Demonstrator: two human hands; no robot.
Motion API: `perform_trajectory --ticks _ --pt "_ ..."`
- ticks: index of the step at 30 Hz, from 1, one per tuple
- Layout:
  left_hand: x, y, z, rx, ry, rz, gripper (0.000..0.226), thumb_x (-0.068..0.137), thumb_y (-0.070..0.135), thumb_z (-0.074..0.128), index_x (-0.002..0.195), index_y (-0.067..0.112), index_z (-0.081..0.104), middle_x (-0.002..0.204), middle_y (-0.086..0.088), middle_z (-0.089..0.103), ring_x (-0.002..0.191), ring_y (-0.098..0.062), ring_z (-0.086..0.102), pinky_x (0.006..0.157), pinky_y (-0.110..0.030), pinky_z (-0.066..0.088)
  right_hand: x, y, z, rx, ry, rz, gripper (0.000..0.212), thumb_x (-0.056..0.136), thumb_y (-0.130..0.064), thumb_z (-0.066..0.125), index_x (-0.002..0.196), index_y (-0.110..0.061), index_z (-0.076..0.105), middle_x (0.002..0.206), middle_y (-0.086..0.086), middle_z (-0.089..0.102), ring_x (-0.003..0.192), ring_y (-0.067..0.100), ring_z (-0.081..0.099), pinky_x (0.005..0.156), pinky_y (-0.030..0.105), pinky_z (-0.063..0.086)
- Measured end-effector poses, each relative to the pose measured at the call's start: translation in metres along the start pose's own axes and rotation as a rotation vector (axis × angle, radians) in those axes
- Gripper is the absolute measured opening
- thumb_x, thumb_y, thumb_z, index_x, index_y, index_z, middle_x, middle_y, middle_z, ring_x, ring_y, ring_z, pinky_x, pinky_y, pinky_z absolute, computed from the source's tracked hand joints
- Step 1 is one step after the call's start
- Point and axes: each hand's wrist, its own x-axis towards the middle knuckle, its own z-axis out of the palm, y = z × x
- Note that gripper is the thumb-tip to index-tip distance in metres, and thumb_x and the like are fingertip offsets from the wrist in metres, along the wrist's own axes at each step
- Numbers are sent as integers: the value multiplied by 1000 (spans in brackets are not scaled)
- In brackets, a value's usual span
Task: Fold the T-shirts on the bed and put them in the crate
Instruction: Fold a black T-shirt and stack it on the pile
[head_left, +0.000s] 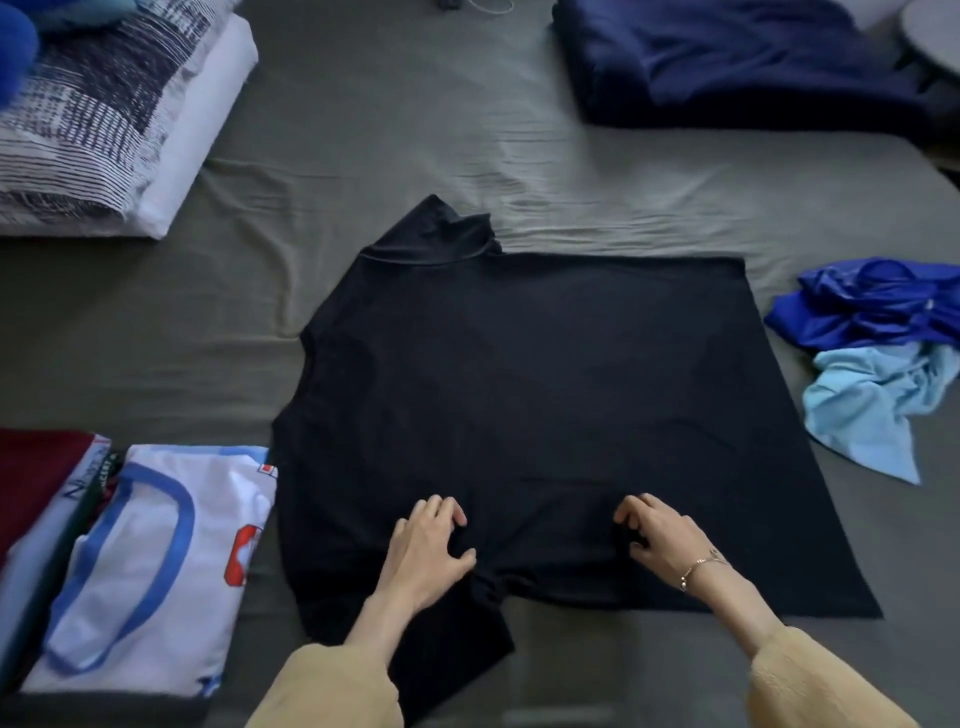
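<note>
A black T-shirt (519, 405) lies spread flat in the middle of the grey bed (363, 156), collar to the left. My left hand (431, 545) pinches its fabric near the front edge, close to the near sleeve. My right hand (654, 535), with a bracelet on the wrist, pinches the fabric a little to the right. At the lower left stands the crate (31, 701), holding folded shirts on edge: a white one with blue trim (150, 571) and a dark red one (36, 467).
A crumpled royal-blue shirt (872, 301) and a light-blue shirt (872, 400) lie at the right. A folded navy blanket (727, 62) sits at the back right, and a striped pillow (104, 114) at the back left.
</note>
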Motion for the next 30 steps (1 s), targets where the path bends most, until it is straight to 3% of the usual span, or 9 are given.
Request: perform_trajectory --ticks 5,8,11,16,19,24,30 --pt "-21 27 21 202 -134 -10 71 65 72 59 117 29 37 111 10 37 108 -11 37 91 -31 35 -32 31 16 35 -38 24 50 76 -26 61 121 -29 40 102 -9 37 98 9 40 75 25 38" --pt "-27 42 27 361 -202 -31 83 59 72 63 121 26 33 116 4 35 112 -17 33 94 -35 35 -44 42 22 10 -38 11 60 70 -27 64 123 -30 36 103 -10 34 111 13 42 79 27 41" --pt "-31 56 29 450 -216 -70 76 63 54 69 122 22 33 119 1 35 114 -21 34 94 -37 37 -50 51 28 -40 -34 -5 62 70 -22 64 123 -29 34 107 -9 35 113 13 41 81 27 37" --pt "-38 64 36 575 -134 -133 63 78 11 62 132 17 30 127 -3 37 121 -23 35 95 -37 39 -54 65 35 -291 113 105 45 84 -5 51 123 -22 37 120 -6 43 116 14 43 89 27 35" --pt "-38 60 38 630 -65 -148 58 84 11 60 134 14 31 128 -2 42 123 -22 38 92 -35 39 -56 80 31 -331 140 196 34 90 -8 44 120 -23 43 119 -5 46 116 14 44 90 28 34" --pt "-11 53 8 602 -19 -179 27 90 15 54 116 18 48 121 3 56 117 -18 47 94 -33 36 -44 114 4 -313 226 310 25 95 -15 39 113 -26 52 114 -6 51 112 12 48 85 30 31" --pt "61 53 -41 448 32 -278 23 86 5 49 103 19 58 110 0 63 107 -21 56 88 -33 37 4 137 -50 -182 416 304 24 93 -10 41 110 -18 56 107 1 56 108 20 53 85 36 33"
